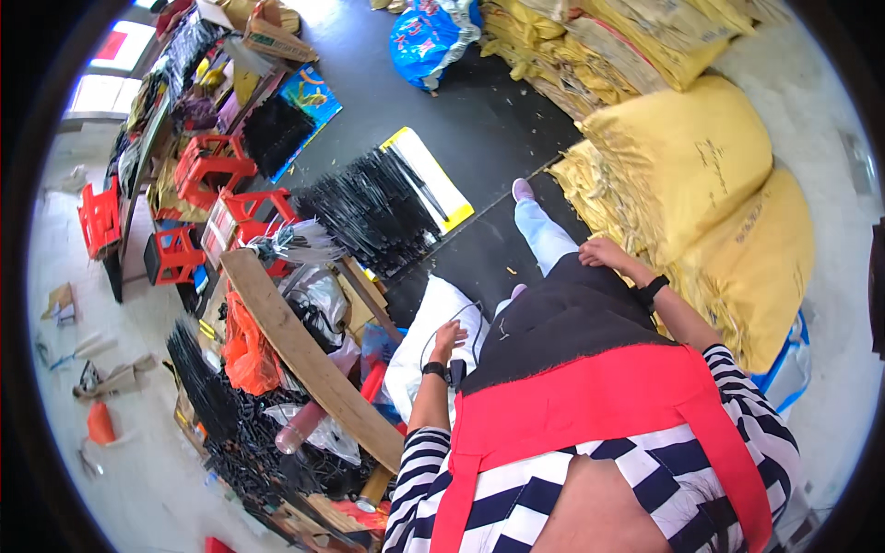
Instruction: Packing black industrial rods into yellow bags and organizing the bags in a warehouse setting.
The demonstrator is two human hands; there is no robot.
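Note:
My left hand [449, 341] is in the lower middle, with its fingers loosely bent and apart and nothing seen in them. It hangs over a white sack [433, 323], beside a bench with a wooden plank top. My right hand [604, 253] is farther out, its fingers loosely bent over the edge of my black and red apron [562, 309]. No held thing shows in it. Both wrists wear dark bands. One leg in light blue trousers [539, 230] stretches forward on the dark floor mat.
Stacked yellow sacks [682, 166] crowd the right side. Ahead lie bundled black strips [373, 207] on a white and yellow sheet, and a blue bag [433, 41]. Red stools [212, 170] stand at left. A wooden plank [309, 355] and heaped black pieces [263, 452] sit close by.

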